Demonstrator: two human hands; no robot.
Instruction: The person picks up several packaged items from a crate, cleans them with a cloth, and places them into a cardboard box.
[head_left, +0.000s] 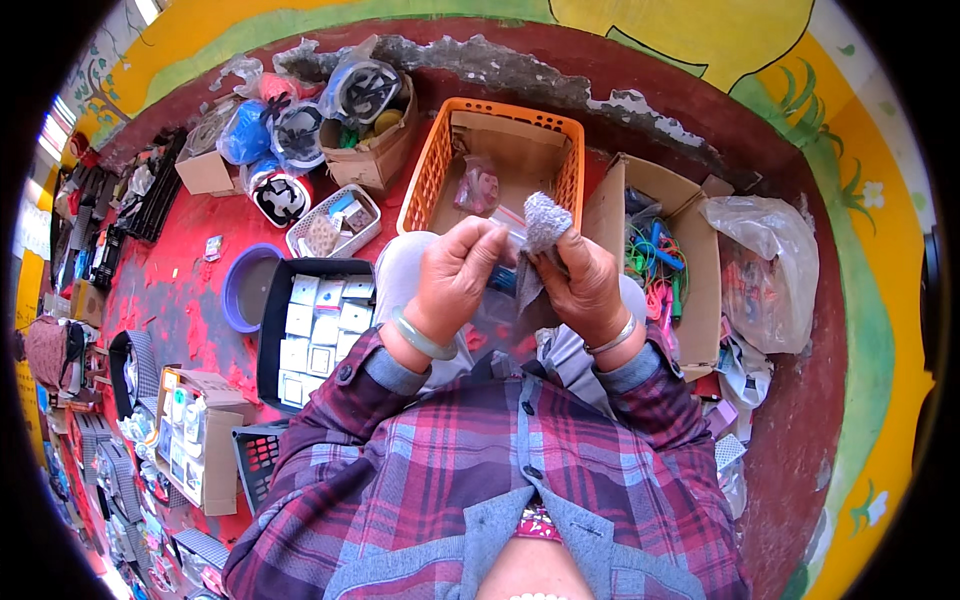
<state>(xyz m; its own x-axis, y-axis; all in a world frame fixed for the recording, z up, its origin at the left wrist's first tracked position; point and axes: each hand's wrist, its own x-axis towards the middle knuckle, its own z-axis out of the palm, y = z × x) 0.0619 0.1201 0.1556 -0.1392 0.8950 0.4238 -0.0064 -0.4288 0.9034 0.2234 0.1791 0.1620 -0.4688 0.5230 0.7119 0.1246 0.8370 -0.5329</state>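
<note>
Both my hands are raised close together in front of my lap. My left hand (455,272) is closed in a pinch at the edge of a small clear plastic bag (511,222) with a reddish strip along its top. Something blue shows low in the bag, too small to name. In my right hand (588,285) is a grey cloth (547,222), bunched up over the fingertips and hanging down below them. The cloth touches the bag's right side and hides part of it.
Ahead stands an orange plastic basket (413,190) holding a small pink packet (477,187). A cardboard box (702,270) of coloured cords is at the right, beside a clear bag (770,270). Leftward are a black tray (270,340) of white boxes, a purple basin (232,290) and a white basket (373,228).
</note>
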